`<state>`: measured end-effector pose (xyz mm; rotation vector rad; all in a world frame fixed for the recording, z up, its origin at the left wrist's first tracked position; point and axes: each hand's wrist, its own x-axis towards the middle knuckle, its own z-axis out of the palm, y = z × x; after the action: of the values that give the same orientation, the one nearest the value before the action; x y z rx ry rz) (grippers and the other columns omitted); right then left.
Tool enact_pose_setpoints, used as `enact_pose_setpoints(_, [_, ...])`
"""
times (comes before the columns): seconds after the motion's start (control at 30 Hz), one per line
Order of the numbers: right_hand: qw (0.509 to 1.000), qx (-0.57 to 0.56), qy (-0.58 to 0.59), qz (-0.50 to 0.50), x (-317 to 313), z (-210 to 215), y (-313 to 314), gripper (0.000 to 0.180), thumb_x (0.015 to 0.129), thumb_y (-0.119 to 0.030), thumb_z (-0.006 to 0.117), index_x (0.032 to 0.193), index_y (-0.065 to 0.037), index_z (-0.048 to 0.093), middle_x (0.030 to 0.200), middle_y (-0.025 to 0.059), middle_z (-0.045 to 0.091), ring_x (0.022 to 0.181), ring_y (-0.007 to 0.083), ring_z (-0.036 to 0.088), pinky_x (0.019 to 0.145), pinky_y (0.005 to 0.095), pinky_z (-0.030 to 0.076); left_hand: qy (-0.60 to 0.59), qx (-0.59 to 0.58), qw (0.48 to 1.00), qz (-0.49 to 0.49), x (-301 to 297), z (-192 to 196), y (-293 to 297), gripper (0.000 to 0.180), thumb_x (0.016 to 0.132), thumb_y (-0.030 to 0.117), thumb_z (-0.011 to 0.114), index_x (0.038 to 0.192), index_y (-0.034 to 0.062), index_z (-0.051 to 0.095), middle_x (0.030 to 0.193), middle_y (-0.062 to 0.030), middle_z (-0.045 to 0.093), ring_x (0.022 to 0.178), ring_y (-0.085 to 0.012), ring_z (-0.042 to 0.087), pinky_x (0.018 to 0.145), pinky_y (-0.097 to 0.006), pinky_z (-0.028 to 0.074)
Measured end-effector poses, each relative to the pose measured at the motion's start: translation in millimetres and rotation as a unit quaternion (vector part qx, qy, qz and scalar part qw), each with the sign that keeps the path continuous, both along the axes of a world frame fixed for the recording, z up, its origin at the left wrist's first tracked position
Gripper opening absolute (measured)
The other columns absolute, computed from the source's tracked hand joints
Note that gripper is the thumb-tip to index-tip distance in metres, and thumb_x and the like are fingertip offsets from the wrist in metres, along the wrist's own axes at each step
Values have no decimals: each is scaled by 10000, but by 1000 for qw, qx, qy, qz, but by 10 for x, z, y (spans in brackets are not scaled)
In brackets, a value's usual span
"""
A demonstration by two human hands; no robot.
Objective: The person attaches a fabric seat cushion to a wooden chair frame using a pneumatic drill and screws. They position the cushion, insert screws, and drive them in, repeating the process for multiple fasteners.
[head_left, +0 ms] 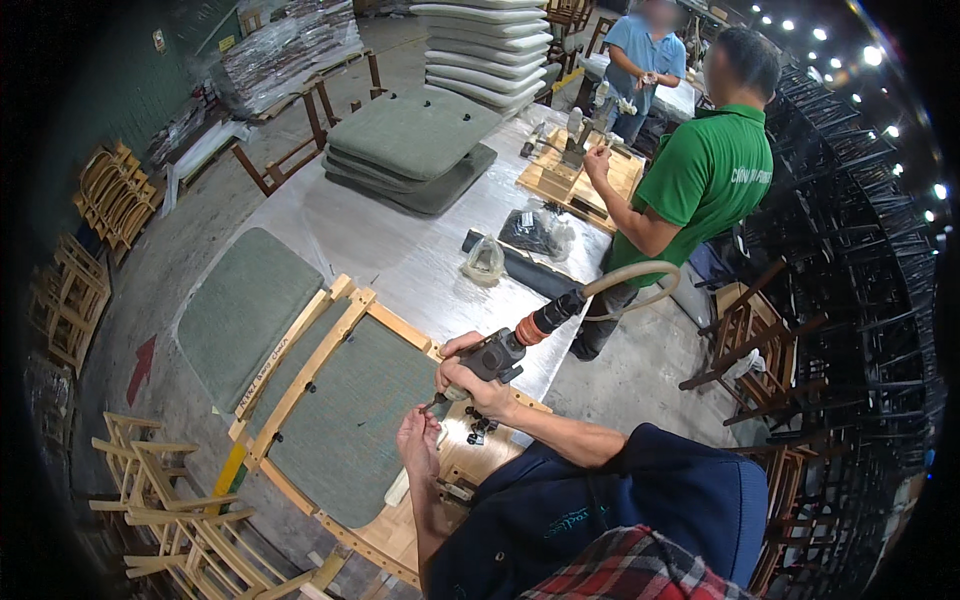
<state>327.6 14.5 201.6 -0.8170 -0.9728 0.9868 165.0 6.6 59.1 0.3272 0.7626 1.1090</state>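
My right hand (472,382) grips an air screwdriver (500,352), dark with an orange band, and a pale hose (625,275) loops from its rear. The tool's bit points down toward my left hand (418,438), whose fingers are pinched together at the tip. Whatever lies between them is too small to make out. Below both hands is a grey-green padded seat panel (345,430), set inside a wooden frame jig (300,400) with small black clips on it. Several small black parts (480,428) lie on the wooden board beside my right wrist.
Another padded panel (245,310) lies left of the jig, and more are stacked (410,140) farther back. A plastic bag (485,260) and a packet of black parts (532,232) sit on the table. A person in green (700,180) stands at right; wooden chair frames (180,500) stand at left.
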Motion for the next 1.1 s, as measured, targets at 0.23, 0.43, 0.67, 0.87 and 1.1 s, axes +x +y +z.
enact_pose_setpoints(0.23, [996,-40,79,8,-97,129,-23,200,908,-28,542,1093,24,489,724,112,551,656,224,601,689,427,540,-104,8,994,27,-79,-6,-113,148,1025,132,573,1127,25,585,891,-50,613,788,-139,593,729,-273,514])
enact_pose_setpoints(0.43, [995,-49,87,7,-120,30,20,241,893,-47,551,1110,35,485,727,116,552,654,239,604,689,424,539,-126,40,991,10,-234,10,-131,137,1020,82,566,1137,18,595,897,-64,627,808,-148,599,754,-290,515])
enact_pose_setpoints(0.67, [988,-90,125,16,-200,96,67,244,877,-38,548,1105,33,499,715,126,569,641,258,609,692,445,538,0,74,997,-35,-487,14,-117,137,995,81,608,1084,-20,633,862,-84,661,769,-146,620,749,-260,529])
enact_pose_setpoints(0.87, [971,-93,215,36,-311,27,144,244,869,-30,550,1101,27,501,709,133,571,629,267,608,693,458,539,15,99,995,-19,-657,40,-119,153,990,104,626,1072,-24,628,858,-79,656,758,-140,614,737,-266,527])
enact_pose_setpoints(1.1, [987,-69,134,53,-426,17,205,260,885,-38,543,1127,13,464,721,126,564,668,257,611,747,466,530,-139,16,981,135,-297,143,-101,190,1032,241,583,1061,55,611,854,-8,590,777,-120,551,729,-284,469])
